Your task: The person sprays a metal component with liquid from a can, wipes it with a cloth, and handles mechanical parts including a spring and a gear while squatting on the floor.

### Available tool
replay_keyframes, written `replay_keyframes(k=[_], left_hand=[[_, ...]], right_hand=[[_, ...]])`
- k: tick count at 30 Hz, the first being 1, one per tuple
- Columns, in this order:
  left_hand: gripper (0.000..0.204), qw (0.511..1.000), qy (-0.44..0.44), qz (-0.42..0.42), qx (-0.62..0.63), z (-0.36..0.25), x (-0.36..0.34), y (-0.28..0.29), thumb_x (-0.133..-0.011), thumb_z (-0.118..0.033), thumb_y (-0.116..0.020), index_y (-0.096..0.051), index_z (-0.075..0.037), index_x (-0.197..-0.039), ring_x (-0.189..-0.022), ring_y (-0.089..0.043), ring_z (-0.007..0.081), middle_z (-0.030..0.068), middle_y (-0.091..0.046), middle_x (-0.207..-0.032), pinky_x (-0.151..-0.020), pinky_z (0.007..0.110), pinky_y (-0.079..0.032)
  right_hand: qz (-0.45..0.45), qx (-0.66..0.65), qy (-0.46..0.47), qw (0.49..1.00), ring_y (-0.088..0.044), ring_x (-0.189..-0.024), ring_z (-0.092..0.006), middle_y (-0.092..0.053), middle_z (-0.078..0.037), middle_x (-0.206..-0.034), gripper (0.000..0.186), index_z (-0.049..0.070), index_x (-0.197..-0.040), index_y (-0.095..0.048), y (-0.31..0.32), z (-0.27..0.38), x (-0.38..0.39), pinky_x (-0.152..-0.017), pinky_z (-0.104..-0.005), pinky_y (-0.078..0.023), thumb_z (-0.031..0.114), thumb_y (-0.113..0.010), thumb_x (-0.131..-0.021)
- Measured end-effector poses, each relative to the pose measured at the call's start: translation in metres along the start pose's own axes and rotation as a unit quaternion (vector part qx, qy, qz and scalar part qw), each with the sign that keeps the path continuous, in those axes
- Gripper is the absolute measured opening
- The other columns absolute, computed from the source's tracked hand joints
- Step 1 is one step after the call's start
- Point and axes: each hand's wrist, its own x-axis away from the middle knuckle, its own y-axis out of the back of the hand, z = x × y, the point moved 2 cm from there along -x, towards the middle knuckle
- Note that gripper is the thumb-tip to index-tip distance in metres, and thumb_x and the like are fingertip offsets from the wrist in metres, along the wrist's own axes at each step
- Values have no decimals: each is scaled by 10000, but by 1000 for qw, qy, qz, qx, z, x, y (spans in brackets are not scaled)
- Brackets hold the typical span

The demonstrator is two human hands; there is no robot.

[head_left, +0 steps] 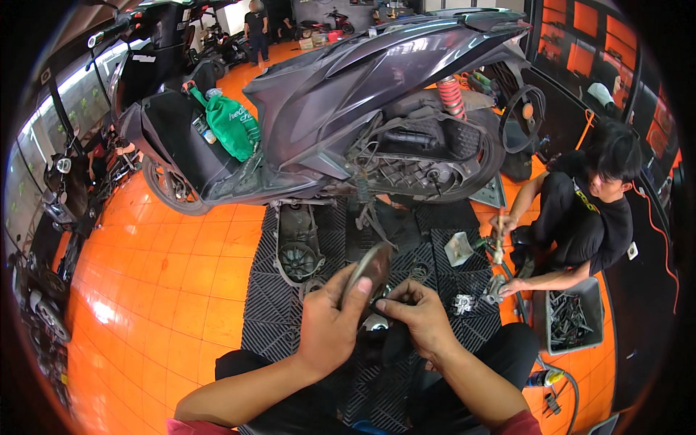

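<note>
Here, this side of the scooter (348, 94), my left hand (330, 319) covers part of a round disc (375, 272); my right hand (420, 313) hides most of what looks like a small dark piece (378, 304). Beyond the scooter, a standing person (257, 30) has a blurred head; nearest me, my sleeves (518, 424) get cut off.

Orange-tiled floor (167, 268) carries black ribbed mats (268, 319) (engine casing (298, 250), silver metal part (462, 304) on them) and a grey crate (540, 319)
</note>
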Motion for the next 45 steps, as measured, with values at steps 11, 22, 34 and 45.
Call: replay_keyframes(k=[11,22,34,45], left_hand=[[390,960,-213,64,-168,21,20,-24,-940,-142,-664,-601,67,-1263,-796,-723,308,212,-707,-948,-711,353,-551],[373,992,-10,52,-115,27,12,-29,-1000,-169,-594,-592,89,-1268,-800,-638,101,177,-718,-924,-697,280,-514],[365,994,105,4,1,42,-4,-21,-1029,-253,-554,-632,69,-1180,-697,-542,74,45,-643,-762,-621,269,-467],[422,972,154,-60,167,16,-14,8,-1039,-266,-533,-571,92,-1258,-966,-635,153,135,-673,-1095,-864,280,-515]], right_hand=[[-105,-19,55,993,-570,-738,-94,-641,-50,-831,131,-5,-871,-588,-5,-34,-6,-682,-251,-477,22,-703,-814],[-146,271,264,914,-611,-672,-208,-630,-124,-758,220,-2,-833,-553,1,-46,-10,-628,-347,-485,37,-759,-766],[-83,431,448,779,-630,-687,-318,-605,-128,-802,260,24,-827,-555,6,-41,-21,-596,-398,-504,2,-777,-695],[-78,96,183,975,-602,-841,-82,-671,-26,-897,165,-24,-1004,-648,29,17,-20,-741,-250,-477,67,-724,-890]])
